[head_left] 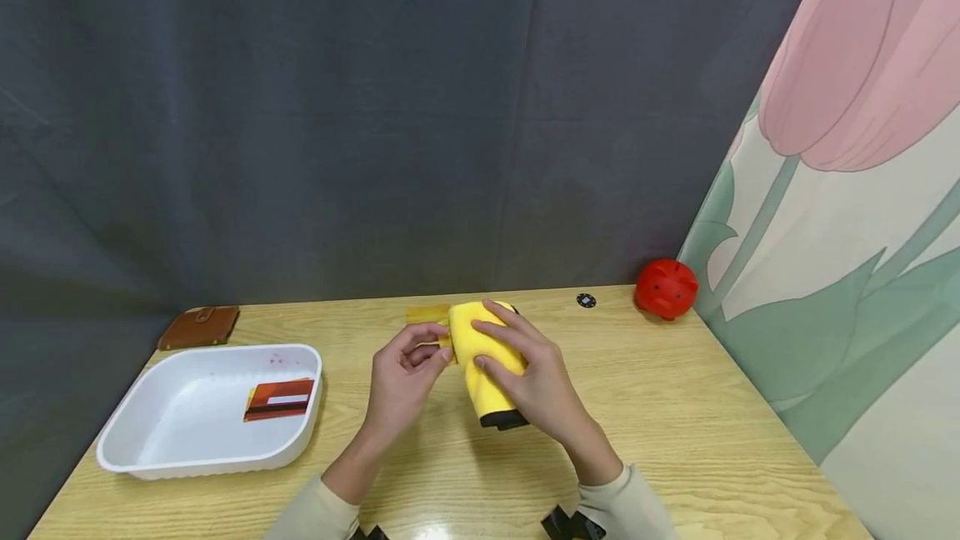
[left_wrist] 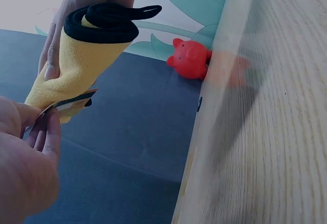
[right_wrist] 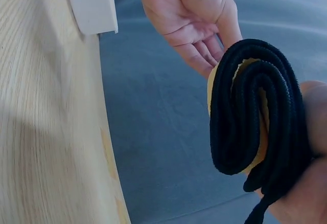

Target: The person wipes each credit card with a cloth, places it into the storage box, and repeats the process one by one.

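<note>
My right hand [head_left: 536, 373] grips a rolled yellow cloth [head_left: 480, 348] with black edging, held above the table. The roll's black-edged end [right_wrist: 255, 116] faces the right wrist camera. At the cloth's left side, my left hand [head_left: 405, 369] pinches a thin card [left_wrist: 76, 101] between thumb and fingers. The card lies against the cloth, and part of it is hidden by the fingers and the fabric. In the left wrist view, the left hand [left_wrist: 25, 162] is below the cloth roll.
A white tray [head_left: 202, 467] at the left holds red-orange cards [head_left: 279, 400]. Behind it lies a brown leather wallet [head_left: 200, 327]. A flat yellow patch [head_left: 426, 314] shows near the table's back edge. A black chip [head_left: 586, 300] and red piggy bank [head_left: 666, 289] are at the back right.
</note>
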`<state>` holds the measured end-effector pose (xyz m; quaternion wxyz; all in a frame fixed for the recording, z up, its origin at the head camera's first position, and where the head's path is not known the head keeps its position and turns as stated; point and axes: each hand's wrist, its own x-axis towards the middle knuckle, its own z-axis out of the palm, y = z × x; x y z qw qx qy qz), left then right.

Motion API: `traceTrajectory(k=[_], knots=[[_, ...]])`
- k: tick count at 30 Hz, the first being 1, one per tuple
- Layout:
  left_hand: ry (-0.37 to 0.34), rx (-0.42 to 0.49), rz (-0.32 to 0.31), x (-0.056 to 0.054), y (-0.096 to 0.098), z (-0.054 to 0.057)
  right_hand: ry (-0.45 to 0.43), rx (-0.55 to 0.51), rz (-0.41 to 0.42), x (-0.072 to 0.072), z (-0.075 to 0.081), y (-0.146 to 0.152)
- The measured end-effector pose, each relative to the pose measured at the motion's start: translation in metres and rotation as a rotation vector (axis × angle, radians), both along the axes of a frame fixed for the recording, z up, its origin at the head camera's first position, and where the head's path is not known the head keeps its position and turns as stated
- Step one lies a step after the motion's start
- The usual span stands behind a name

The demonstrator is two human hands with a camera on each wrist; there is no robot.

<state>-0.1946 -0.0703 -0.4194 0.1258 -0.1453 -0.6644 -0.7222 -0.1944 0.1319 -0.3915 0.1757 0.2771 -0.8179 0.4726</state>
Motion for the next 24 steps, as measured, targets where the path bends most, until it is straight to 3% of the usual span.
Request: traceTrajectory(k=[9, 16, 20, 24], knots=[[0.06, -0.015, -0.017, 0.002, 0.0, 0.002, 0.027, -0.017, -0.041, -0.004, 0.0, 0.006], [0.101, -0.037, -0.051, 0.006, 0.0, 0.007, -0.006, -0.038, -0.089, -0.009, 0.003, 0.018], [0.095, -0.054, -0.026, 0.007, -0.002, 0.009, -0.037, -0.05, -0.123, -0.015, 0.003, 0.03], [0.079, -0.085, 0.038, 0.005, -0.006, 0.01, -0.061, -0.049, -0.182, -0.025, -0.001, 0.048]])
